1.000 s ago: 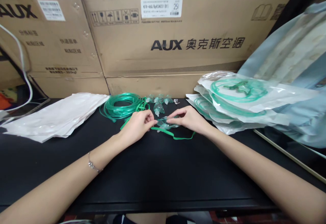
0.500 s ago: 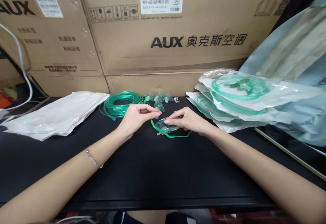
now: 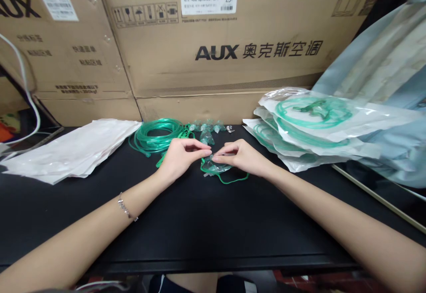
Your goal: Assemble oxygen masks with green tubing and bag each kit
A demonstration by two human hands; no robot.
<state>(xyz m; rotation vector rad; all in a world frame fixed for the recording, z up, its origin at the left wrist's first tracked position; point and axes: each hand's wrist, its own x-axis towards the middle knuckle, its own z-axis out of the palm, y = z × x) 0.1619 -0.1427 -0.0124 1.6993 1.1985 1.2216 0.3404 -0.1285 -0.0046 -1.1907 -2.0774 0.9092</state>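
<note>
A clear green-tinted oxygen mask [image 3: 214, 167] lies low over the black table between my hands, with a green elastic strap [image 3: 233, 182] looping below it. My right hand [image 3: 244, 157] pinches the mask's upper edge between thumb and fingers. Thumb and forefinger of my left hand [image 3: 183, 157] are closed at the mask's left upper side, close to my right fingertips. What the left pinch holds is too small to make out. Behind my hands sit several more clear masks [image 3: 207, 133] and small metal clips [image 3: 229, 128].
Coiled green tubing [image 3: 156, 135] lies behind my left hand, beside more green straps [image 3: 187, 132]. White bags [image 3: 69, 148] are stacked at left. Clear-fronted packs with green tubing [image 3: 316, 120] pile up at right. A big cardboard box [image 3: 213, 80] stands along the back.
My left fingertips have moved slightly right, nearer to my right fingers. The strap below the mask now hangs in a narrower loop. The view has shifted slightly.
</note>
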